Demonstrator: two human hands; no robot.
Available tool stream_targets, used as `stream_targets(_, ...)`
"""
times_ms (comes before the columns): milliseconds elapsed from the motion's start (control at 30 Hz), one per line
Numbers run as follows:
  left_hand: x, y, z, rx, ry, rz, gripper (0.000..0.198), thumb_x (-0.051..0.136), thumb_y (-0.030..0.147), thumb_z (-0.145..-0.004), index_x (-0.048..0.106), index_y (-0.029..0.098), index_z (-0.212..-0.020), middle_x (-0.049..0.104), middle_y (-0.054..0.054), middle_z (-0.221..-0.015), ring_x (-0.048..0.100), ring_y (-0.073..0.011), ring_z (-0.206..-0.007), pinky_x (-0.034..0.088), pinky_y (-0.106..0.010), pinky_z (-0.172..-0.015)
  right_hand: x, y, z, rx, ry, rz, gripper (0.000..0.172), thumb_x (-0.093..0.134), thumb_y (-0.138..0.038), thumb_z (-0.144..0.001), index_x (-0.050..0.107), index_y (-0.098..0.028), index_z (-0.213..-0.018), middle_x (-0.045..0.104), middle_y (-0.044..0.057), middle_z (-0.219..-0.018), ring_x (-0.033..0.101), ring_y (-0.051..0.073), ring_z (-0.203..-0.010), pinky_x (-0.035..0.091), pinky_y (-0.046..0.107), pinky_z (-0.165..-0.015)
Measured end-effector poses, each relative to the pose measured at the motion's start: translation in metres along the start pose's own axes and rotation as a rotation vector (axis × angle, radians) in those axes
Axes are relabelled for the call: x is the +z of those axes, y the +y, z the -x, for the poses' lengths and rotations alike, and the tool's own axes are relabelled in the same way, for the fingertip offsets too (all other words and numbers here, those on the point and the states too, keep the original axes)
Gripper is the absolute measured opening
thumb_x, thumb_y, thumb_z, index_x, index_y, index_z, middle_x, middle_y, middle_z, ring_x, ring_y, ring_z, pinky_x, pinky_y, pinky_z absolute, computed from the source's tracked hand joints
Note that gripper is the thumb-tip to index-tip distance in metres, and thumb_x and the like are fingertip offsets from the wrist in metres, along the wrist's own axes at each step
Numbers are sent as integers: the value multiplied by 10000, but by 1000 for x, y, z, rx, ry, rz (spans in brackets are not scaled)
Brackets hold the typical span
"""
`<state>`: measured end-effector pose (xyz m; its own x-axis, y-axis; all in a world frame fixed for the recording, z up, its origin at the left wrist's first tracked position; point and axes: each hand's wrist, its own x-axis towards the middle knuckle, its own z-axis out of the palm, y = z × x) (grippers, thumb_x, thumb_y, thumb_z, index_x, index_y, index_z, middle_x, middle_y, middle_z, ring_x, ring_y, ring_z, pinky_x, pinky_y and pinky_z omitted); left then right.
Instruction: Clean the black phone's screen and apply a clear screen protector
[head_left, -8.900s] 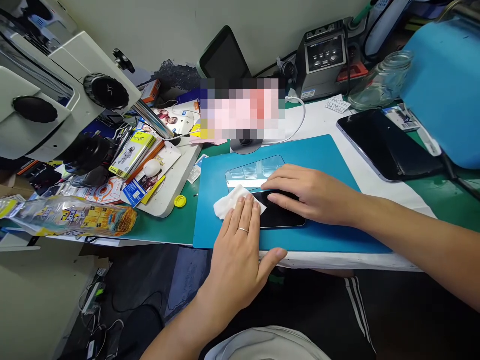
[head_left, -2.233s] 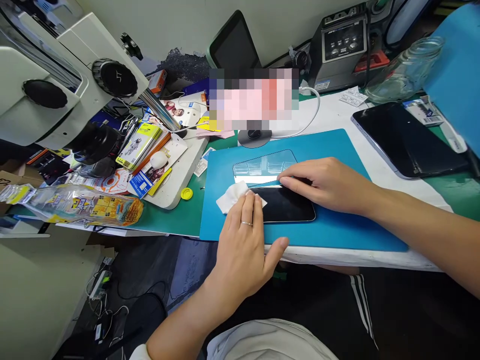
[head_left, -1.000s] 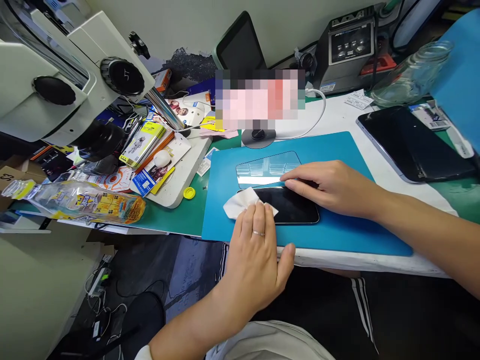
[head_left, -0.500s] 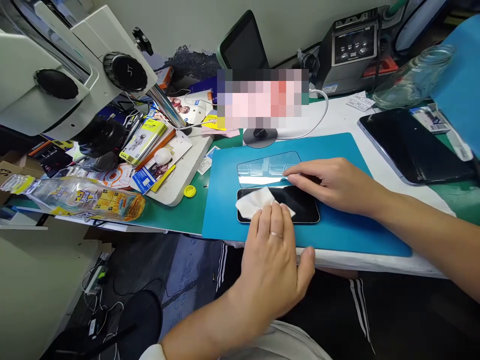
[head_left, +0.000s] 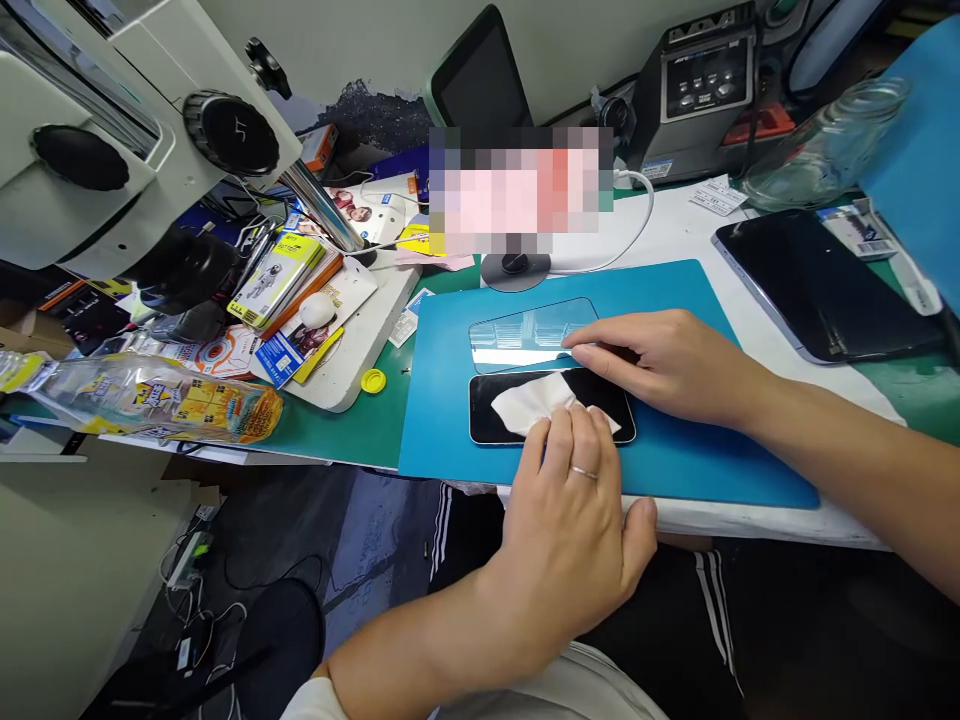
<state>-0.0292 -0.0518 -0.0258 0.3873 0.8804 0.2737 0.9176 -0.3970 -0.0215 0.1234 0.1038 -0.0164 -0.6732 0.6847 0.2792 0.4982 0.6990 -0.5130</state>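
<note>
My left hand (head_left: 566,510) presses a crumpled white wipe (head_left: 534,402) with its fingertips onto the black screen of a phone (head_left: 491,425). The phone lies flat on a blue mat (head_left: 442,400), long side toward me. Just beyond it is a clear glass sheet with a dark edge (head_left: 525,335). My right hand (head_left: 667,362) rests over the right end of the phone and the glass, its thumb and forefinger closed at the glass's right side. Its other fingers are partly hidden.
A microscope (head_left: 217,130) overhangs the left, above boxes and a plastic bottle (head_left: 165,398). A yellow cap (head_left: 373,381) lies left of the mat. Rightward are a large dark tablet (head_left: 825,285), a glass jar (head_left: 832,145) and a grey control box (head_left: 697,100).
My left hand has slid the wipe to the right along the phone screen. My right hand stays by the glass. The view has shifted slightly.
</note>
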Motion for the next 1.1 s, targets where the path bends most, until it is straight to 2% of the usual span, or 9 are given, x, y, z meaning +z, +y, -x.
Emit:
stream_targets(100, 0, 0, -1, 15, 0, 7, 625, 401, 419, -1099, 522, -41, -1504, 602, -225, -1467, 539, -350, -1403, 394, -459, -1215, 0, -1, 0, -8, -5, 4, 353, 481, -399, -1050, 790, -229, -1067, 842, 62, -1030, 785, 263, -891, 558, 393, -753)
stream_targets(267, 5, 4, -28, 27, -11, -29, 620, 361, 412, -1109, 564, -57, -1460, 639, -232, -1402, 583, -356, -1349, 430, -450, -1177, 0, 1, 0, 6, -1, 1, 370, 469, -409, -1053, 791, -228, -1070, 842, 63, -1016, 785, 259, -879, 562, 383, -732)
stream_targets(500, 1, 10, -4, 41, 40, 29, 621, 403, 419, -1104, 535, -41, -1499, 612, -217, -1468, 532, -343, -1411, 406, -446, -1210, -1, -1, 0, 4, 35, 3, 361, 490, -393, -1047, 798, -214, -1110, 846, 59, -1044, 793, 244, -918, 586, 358, -791)
stream_targets(733, 6, 10, -38, 41, 63, 62, 621, 416, 489, -1112, 642, -30, -1366, 660, -227, -1365, 566, -349, -1359, 447, -427, -1167, -6, -1, 0, 19, 52, 19, 332, 511, -363, -1032, 812, -234, -1087, 850, 34, -1056, 802, 235, -933, 613, 342, -810)
stream_targets(867, 0, 8, -18, 55, 23, 109, 743, 348, 622, -1108, 574, 15, -1473, 616, -195, -1469, 522, -326, -1416, 488, -408, -1121, -7, -4, 1, 2, 62, 20, 338, 508, -362, -1035, 812, -227, -1094, 850, 43, -1060, 805, 241, -945, 621, 355, -815)
stream_targets(967, -1, 0, -4, 53, -1, 145, 764, 326, 657, -1102, 530, 55, -1525, 600, -161, -1508, 510, -298, -1428, 512, -395, -1093, -5, -5, 2, -19, 54, 16, 330, 505, -350, -1042, 806, -228, -1102, 850, 44, -1066, 807, 235, -947, 618, 346, -797)
stream_targets(1100, 5, -8, -20, 49, -4, 137, 748, 323, 621, -1114, 521, 28, -1526, 568, -197, -1537, 495, -305, -1449, 509, -389, -1100, -2, 0, 4, -37, 57, 11, 330, 498, -354, -1052, 801, -232, -1105, 850, 38, -1059, 805, 223, -926, 610, 332, -781)
